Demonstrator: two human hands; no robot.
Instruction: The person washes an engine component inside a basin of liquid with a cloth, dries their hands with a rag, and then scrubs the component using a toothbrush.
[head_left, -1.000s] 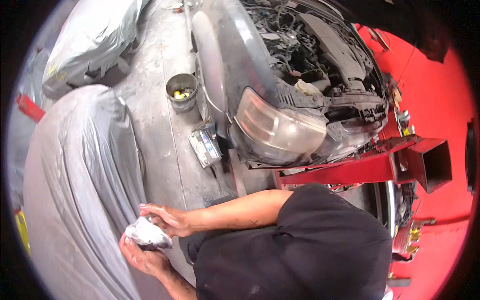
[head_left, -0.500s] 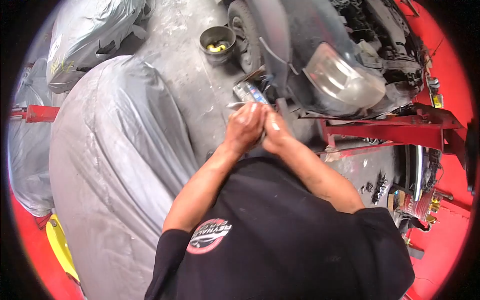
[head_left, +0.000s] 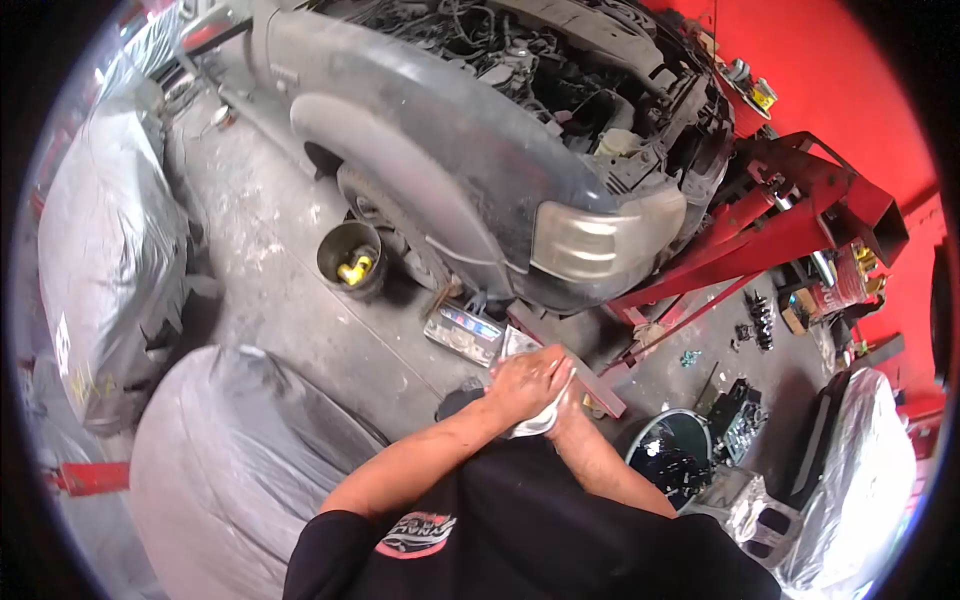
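Left hand (head_left: 522, 385) and right hand (head_left: 567, 400) are both gripping a whitish cloth (head_left: 540, 422) bunched between them. If that grip slackens, I reckon it could drop onto the grubby floor (head_left: 262, 262).

Headlt (head_left: 600, 240): hazed plastic, semi-gloss. L of it: fender (head_left: 420, 110), dusty metal, mostly matt. R: beam (head_left: 735, 245), red-ptd. metal. Below: rag (head_left: 538, 424), wrinkled cloth; floor (head_left: 330, 350), rough conc.

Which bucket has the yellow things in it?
The bucket beside the wheel, with yellow things inside. The other bucket, at the view's lower right, looks dark inside, no yellow showing.
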